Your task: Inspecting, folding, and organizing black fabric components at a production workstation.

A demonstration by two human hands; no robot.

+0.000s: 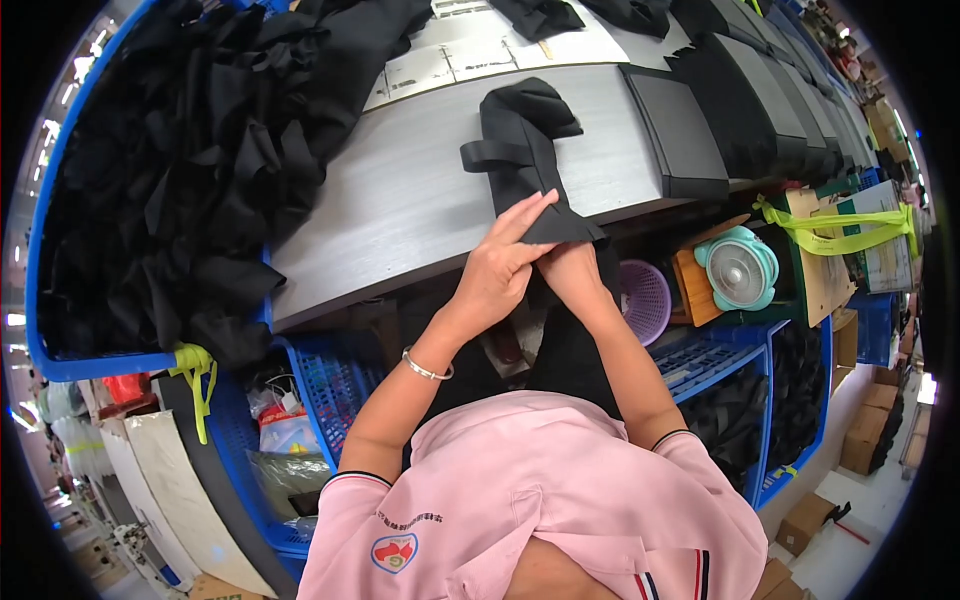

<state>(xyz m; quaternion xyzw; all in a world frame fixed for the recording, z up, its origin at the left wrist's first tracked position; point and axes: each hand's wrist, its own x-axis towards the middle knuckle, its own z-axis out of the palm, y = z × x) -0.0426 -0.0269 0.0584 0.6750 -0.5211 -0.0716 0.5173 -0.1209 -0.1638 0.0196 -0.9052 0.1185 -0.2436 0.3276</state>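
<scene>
Saw a black cloth (512, 150) partly resting on the smooth grey surface (400, 170), reaching the front edge, with black-and-grey panels (682, 125) at right and a white strip (490, 50) behind.

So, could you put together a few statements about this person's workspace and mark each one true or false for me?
1. The left hand and the right hand both touch the black fabric piece. True.
2. The silvery bracelet is worn on the right. False: the silvery bracelet is worn on the left.
3. A turquoise fan is to the right of both hands. True.
4. The pink shirt has long sleeves. False: the pink shirt is short-sleeved.
5. The purple basket sits on the grey tabletop. False: the purple basket is off the grey tabletop.
</scene>
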